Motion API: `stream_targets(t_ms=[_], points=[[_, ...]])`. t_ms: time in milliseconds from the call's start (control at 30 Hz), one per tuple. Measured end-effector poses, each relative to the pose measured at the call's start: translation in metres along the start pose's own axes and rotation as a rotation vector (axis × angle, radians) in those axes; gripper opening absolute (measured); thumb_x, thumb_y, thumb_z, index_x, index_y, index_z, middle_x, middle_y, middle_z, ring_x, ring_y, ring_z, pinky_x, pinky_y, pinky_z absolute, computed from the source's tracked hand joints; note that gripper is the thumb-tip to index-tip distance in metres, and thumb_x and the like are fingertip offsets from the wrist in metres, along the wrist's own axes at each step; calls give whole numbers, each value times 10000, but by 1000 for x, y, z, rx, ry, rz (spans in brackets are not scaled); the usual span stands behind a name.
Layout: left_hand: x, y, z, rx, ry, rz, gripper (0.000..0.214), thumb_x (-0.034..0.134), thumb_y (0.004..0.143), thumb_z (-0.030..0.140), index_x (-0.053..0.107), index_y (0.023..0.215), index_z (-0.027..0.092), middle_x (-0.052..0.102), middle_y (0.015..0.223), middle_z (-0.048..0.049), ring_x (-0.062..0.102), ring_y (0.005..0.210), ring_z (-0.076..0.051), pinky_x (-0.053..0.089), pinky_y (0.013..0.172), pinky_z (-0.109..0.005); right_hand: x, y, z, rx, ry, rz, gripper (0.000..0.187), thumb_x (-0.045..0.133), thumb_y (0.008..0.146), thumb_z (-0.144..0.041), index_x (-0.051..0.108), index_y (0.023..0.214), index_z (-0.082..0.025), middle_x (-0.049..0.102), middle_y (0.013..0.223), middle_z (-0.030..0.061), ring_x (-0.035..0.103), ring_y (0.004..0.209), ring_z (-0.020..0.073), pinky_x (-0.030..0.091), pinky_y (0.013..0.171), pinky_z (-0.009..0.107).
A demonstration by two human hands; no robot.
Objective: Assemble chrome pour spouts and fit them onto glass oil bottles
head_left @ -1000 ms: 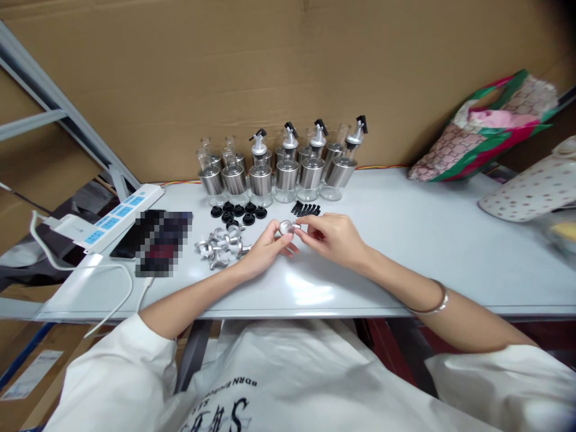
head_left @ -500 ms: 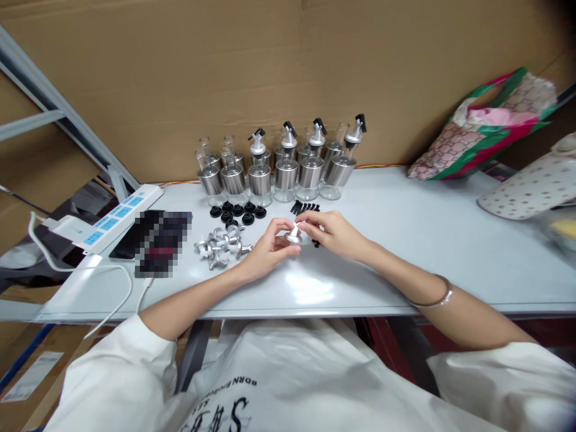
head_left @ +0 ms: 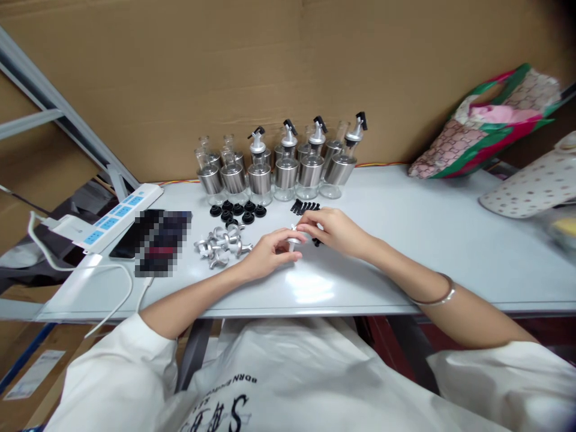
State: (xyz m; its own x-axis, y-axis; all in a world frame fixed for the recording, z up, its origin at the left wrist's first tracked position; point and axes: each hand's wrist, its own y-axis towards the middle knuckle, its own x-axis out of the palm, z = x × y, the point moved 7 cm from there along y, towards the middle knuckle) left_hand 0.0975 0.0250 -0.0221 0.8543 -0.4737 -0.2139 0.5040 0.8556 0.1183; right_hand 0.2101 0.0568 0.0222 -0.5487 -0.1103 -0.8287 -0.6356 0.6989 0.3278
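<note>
My left hand is closed around a silver-and-white pourer spout, thumb below and fingers above. The fingertips of my right hand pinch at the upper end of this spout; they hide part of it. Just beyond my right hand lies a row of small black levers, partly covered by the fingers. Left of my left hand is a loose pile of silver pourer spouts. Behind that pile sit several black stoppers.
Glass bottles with steel sleeves stand in rows at the back, some with pourers fitted. A power strip and phones lie at left. A patterned bag and a spotted white container are at right.
The pourer spout has turned over between my hands: its disc sits higher, and a white stem points down. My left fingers have shifted over its top. The things on the table have not moved.
</note>
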Motion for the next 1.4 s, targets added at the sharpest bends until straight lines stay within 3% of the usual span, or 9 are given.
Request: stream_targets(t_ms=[100,267,433,767,933,1233,1400], points=[[-1,1,-1,-10,-4,12,229,664,743,263,647,961,196,573,946,-19,397,576,-61,359,583,-217,-2,0,-2,-42,-56,22,288,479,901,-323,611,702,-162,632,627,32,520,566,129,384,597,233],[-3,1,-1,-28,-28,37,250,662,742,273,645,980,195,574,948,-22,382,570,-59,359,582,-216,-7,1,-3,-131,-113,13,222,446,898,-196,662,872,-151,706,810,77,605,710,172,428,693,272],[-2,0,0,-36,-41,24,256,649,759,281,626,996,187,568,972,-29,379,577,-56,356,575,-204,-12,1,15,-147,-268,-104,206,499,855,-171,696,797,-153,669,770,85,574,722,201,419,719,330],[-2,1,1,-35,-38,13,271,655,752,266,609,1000,166,573,947,-16,360,561,-41,340,562,-200,-1,-2,19,-139,-172,-257,172,580,830,-216,728,763,-159,624,727,68,546,716,181,412,671,288],[-2,1,1,-32,-15,17,264,649,756,264,608,994,158,554,820,4,353,555,-48,330,554,-198,2,0,23,-118,-200,-228,159,587,817,-204,732,767,-163,638,731,70,553,700,183,404,657,282],[-2,1,0,-42,-25,20,255,648,757,261,611,991,166,562,983,-27,361,572,-41,337,564,-198,-5,3,37,29,-375,-151,135,598,811,-191,729,796,-156,686,814,79,598,711,190,415,647,278],[-1,1,-2,-44,-32,17,255,648,756,258,613,993,172,564,1014,-35,371,580,-43,352,582,-205,-9,3,42,67,-437,-154,179,584,838,-277,725,839,-166,690,833,76,610,721,197,426,649,288]])
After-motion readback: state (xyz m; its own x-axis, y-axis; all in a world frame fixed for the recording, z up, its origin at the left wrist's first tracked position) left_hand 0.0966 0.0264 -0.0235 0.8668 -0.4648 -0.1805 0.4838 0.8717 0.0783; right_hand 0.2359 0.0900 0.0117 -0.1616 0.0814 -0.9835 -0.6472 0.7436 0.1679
